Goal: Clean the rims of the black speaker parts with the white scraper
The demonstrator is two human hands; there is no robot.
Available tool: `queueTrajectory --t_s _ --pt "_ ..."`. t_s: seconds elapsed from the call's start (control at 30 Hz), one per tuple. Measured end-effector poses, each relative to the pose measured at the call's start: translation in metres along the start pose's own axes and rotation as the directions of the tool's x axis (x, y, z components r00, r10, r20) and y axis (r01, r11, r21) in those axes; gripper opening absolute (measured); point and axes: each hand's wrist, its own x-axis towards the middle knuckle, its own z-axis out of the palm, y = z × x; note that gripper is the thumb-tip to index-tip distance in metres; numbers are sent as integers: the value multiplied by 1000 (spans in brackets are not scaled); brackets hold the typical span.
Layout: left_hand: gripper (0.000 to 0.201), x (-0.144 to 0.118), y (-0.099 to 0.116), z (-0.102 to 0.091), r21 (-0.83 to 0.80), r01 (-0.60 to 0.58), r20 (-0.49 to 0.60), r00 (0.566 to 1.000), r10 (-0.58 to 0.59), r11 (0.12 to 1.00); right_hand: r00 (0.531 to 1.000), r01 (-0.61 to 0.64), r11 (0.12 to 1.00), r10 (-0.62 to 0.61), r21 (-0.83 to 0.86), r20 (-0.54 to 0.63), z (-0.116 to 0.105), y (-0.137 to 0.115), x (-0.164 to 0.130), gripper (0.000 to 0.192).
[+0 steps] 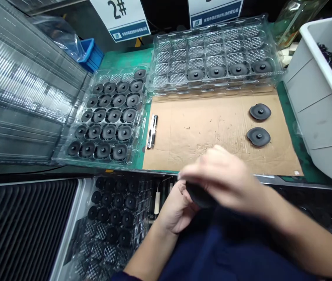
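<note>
Near the front edge of the bench, my left hand (180, 210) is closed around a black rounded plastic part (199, 194), partly hidden by my other hand. My right hand (222, 177) is blurred by motion over that part, fingers curled; whatever it grips is hidden. Two similar black plastic parts, an upper one (260, 112) and a lower one (258, 136), lie apart on the right of a cardboard sheet (183, 152). Left of them on the cardboard are a pen and a slim cutter (152, 131), side by side.
A clear tray (138, 150) holding many black parts stands left. Behind the cardboard, another clear tray (196, 52) has several parts in its front row. A grey bin (324, 105) with black scraps stands right. Below the bench edge are more trayed parts (116, 203) and a pale-handled tool (157, 202).
</note>
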Motion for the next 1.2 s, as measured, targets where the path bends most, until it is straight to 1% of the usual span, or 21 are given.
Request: queueTrajectory --t_s 0.03,0.07,0.13,0.17,0.23,0.33,0.4,0.47,0.53,0.57,0.63,0.7,0.77,0.83,0.87,0.9,0.93,1.0,1.03,1.1,1.2 --pt "42 -1 2 -1 -26 3 30 1000 -2 1000 991 -129 991 130 39 -29 -1 12 -2 22" --pt "50 -2 5 -2 -56 4 58 998 0 998 960 -273 961 276 54 -55 -2 25 -6 21" --pt "60 -4 9 -4 -109 3 102 995 9 994 859 -506 862 506 28 -71 4 50 -20 22" --pt "61 -5 10 -5 -127 0 111 994 15 992 823 -566 824 566 4 -46 11 59 -31 23" --pt "62 -4 11 -8 -144 -11 111 993 27 989 796 -605 796 605 -14 34 30 70 -56 25" --pt "68 -2 10 -13 -175 -5 118 993 26 985 790 -610 793 607 9 91 55 71 -85 27" --pt "66 0 9 -15 -189 3 123 992 21 982 778 -626 780 623 19 77 57 66 -88 27" --pt "61 2 8 -14 -193 3 116 993 20 981 763 -646 763 646 29 14 46 57 -77 27" --pt "61 4 7 -13 -187 -13 91 995 30 982 771 -628 777 629 47 -99 28 42 -55 26" --pt "61 5 6 -12 -179 -30 71 997 43 983 792 -590 806 590 52 -160 20 32 -43 25" --pt "62 7 5 -10 -145 -66 19 997 70 987 869 -440 897 435 36 -236 12 10 -23 26" --pt "59 9 4 -10 -93 -99 -43 995 95 991 939 -266 964 262 10 -221 14 -8 -9 28" --pt "60 10 4 -12 -53 -131 -88 988 126 990 977 -174 984 177 35 -115 20 -19 -3 26" --pt "61 11 4 -12 -44 -177 -118 978 171 983 985 -173 982 172 73 16 25 -20 0 23" --pt "60 11 5 -12 -43 -197 -130 973 190 979 982 -186 980 184 67 43 26 -19 1 22" --pt "58 11 5 -10 -41 -206 -141 970 198 978 982 -191 981 190 38 15 27 -17 3 22" --pt "56 11 5 -8 -36 -209 -150 968 201 977 981 -187 982 187 -8 -48 28 -15 4 23" --pt "54 9 5 -3 -14 -197 -150 970 193 980 977 -145 986 130 -77 -168 27 -13 3 26" --pt "54 7 4 0 1 -175 -141 975 173 985 979 -106 991 90 -79 -182 27 -12 1 28" --pt "55 4 1 3 28 -111 -106 988 113 993 994 -24 999 22 -21 -105 22 -12 -5 29" --pt "59 2 -4 7 39 -21 -36 999 22 999 1000 -20 999 20 32 10 12 -16 -16 27"
